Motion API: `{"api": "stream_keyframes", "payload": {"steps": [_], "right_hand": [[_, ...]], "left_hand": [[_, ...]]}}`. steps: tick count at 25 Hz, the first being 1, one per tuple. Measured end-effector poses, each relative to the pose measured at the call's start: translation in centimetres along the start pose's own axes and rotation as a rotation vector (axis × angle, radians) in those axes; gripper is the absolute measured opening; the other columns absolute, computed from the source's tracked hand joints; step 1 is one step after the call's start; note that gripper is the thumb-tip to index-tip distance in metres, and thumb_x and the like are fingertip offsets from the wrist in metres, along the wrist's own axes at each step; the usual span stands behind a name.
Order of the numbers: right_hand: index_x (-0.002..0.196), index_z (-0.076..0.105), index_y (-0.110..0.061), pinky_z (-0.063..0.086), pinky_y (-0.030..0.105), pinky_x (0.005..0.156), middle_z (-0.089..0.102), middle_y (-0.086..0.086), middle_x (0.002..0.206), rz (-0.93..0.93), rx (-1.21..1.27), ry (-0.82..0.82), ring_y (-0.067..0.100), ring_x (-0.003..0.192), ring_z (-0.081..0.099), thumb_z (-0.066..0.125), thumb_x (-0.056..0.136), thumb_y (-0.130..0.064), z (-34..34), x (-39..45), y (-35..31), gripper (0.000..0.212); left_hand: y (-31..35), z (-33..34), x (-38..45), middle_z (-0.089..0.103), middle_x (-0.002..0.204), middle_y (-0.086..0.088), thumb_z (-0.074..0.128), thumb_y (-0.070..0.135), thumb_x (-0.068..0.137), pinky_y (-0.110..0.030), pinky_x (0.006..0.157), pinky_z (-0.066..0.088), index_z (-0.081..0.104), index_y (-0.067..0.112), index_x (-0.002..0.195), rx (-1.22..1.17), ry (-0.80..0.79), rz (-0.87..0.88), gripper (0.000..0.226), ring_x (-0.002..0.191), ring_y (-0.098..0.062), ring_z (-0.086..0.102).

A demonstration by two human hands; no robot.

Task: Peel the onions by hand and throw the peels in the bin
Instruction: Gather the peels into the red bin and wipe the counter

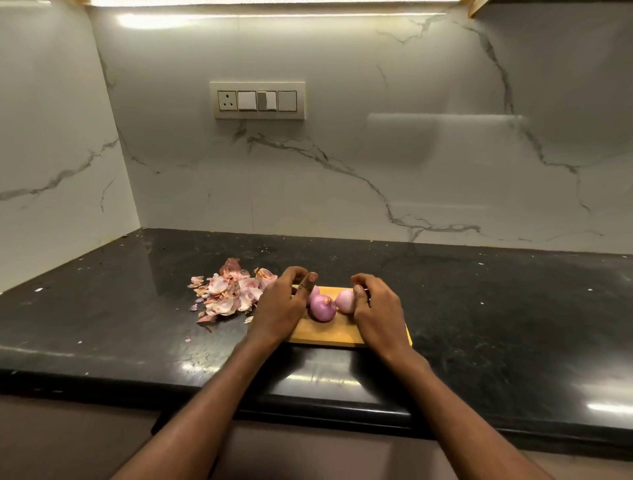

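While peels [227, 293] lie left, onions [323, 308] sit between hands — right grip [371, 301] touching one.

A strip light [274, 2] along the top edge gives warm, rather dim light. It makes bright glare on the upper marble wall [342, 171] and white reflections on the near edge of the glossy black surface [479, 308]. The wide lens bends the edges. A blurred pale smear lies on the wall at right.
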State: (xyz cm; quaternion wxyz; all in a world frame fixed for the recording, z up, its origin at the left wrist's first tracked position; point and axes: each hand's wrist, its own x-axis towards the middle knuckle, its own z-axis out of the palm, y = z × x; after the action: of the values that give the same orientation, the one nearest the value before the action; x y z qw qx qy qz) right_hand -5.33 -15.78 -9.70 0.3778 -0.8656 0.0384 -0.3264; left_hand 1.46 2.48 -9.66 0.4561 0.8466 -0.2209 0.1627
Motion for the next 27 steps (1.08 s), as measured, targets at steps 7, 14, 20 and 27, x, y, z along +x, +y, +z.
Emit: {"api": "stream_keyframes", "payload": {"steps": [7,14,20,27], "right_hand": [[0.1,0.062,-0.02,0.052,0.028,0.073,0.065,-0.009,0.091,0.029,0.156,0.151,0.006,0.085,0.063,0.066,0.1,-0.027,-1.0,-0.5,-0.8,0.008],[0.08,0.062,-0.014,0.043,0.029,0.062,0.061,0.0,0.073,-0.015,0.302,0.071,0.013,0.069,0.055,0.047,0.099,0.001,-1.2,-1.0,-5.6,0.029],[0.125,0.071,-0.015,0.058,0.035,0.09,0.073,0.002,0.115,-0.217,0.122,-0.222,0.012,0.101,0.068,0.072,0.096,-0.017,2.8,-0.3,-10.6,0.029],[0.152,0.043,-0.014,0.047,0.042,0.107,0.047,0.013,0.148,-0.192,-0.402,-0.698,0.031,0.132,0.048,0.089,0.074,-0.049,8.1,6.1,-14.3,0.097]], "left_hand": [[-0.3,-0.6,-0.3,0.07,0.121,-0.003,0.055,0.04,0.104,-0.034,0.088,0.055,0.062,0.014,0.13,-0.082,0.228,0.087,0.038,0.108,-0.015,0.066],[-0.7,-4.1,-1.5,0.068,0.113,0.005,0.053,0.033,0.108,-0.036,0.087,0.057,0.066,0.018,0.124,-0.089,0.32,0.157,0.025,0.105,-0.013,0.065],[-5.1,-13.1,-2.5,0.059,0.142,-0.002,0.069,0.049,0.095,-0.044,0.111,0.046,0.056,0.018,0.142,0.125,0.004,0.047,0.058,0.129,-0.016,0.055],[-8.9,-17.7,0.4,0.0,0.169,-0.011,0.085,0.077,0.056,-0.053,0.125,0.027,0.003,0.019,0.164,0.574,-0.531,-0.424,0.147,0.155,-0.039,0.016]]}}
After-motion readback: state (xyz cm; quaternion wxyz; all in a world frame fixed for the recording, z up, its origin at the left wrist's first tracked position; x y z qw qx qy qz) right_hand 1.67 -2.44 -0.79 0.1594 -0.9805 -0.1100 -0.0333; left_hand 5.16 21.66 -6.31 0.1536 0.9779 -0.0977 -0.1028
